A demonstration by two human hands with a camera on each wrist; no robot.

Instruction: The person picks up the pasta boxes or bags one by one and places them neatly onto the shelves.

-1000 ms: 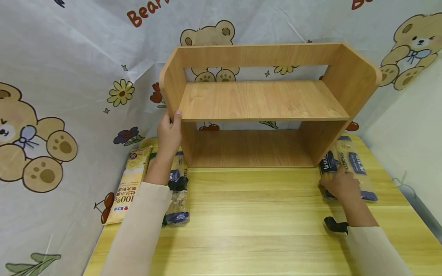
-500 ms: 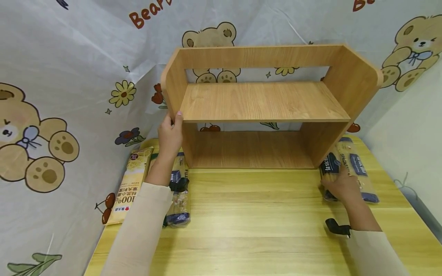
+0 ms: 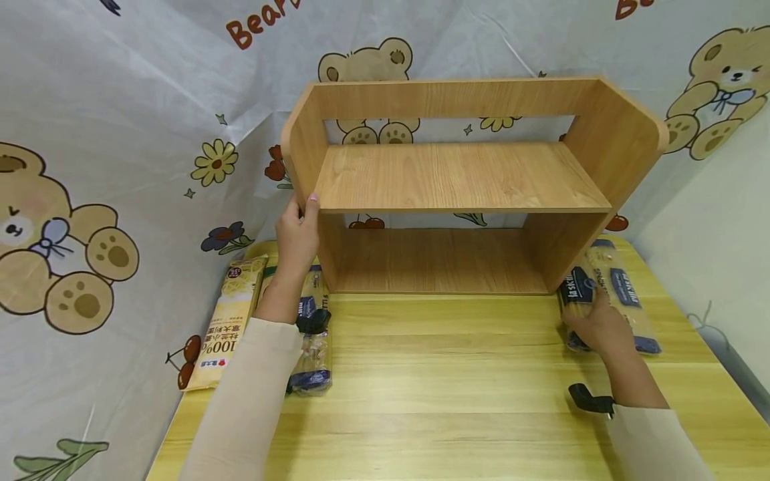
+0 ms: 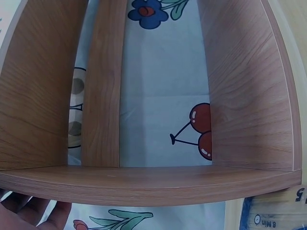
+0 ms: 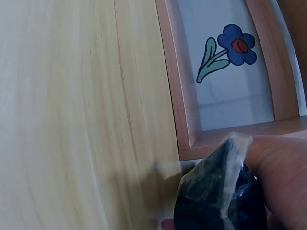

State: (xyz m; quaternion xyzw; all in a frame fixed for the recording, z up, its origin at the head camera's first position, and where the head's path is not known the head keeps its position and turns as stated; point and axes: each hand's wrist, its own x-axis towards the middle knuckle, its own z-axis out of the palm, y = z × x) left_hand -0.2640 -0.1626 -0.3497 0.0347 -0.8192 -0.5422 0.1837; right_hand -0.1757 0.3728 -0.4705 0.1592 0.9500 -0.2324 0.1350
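Note:
A two-tier wooden shelf [image 3: 463, 175] stands at the back of the table. In the head view my left hand [image 3: 296, 240] grips its left side panel, thumb on the front edge. The wrist view shows the curled left fingers [image 4: 33, 210] beside that panel. Right of the shelf, my right hand [image 3: 603, 327] holds a clear pasta pack with a dark blue label [image 3: 577, 288]. Its dark end [image 5: 218, 196] sits between thumb and fingers in the right wrist view. The hand covers part of this pack. A second blue-labelled pasta pack [image 3: 625, 290] lies just right of it.
Left of the shelf lie a yellow pasta bag [image 3: 231, 314] and a clear spaghetti pack [image 3: 313, 361], partly behind the left forearm. Another pack between them is mostly hidden. A printed bear cloth [image 3: 162, 80] hangs behind the wooden table [image 3: 445, 387].
My right hand has shifted slightly right and toward me at the pasta pack. The left hand keeps its grip on the shelf, which looks unmoved apart from a small camera shift.

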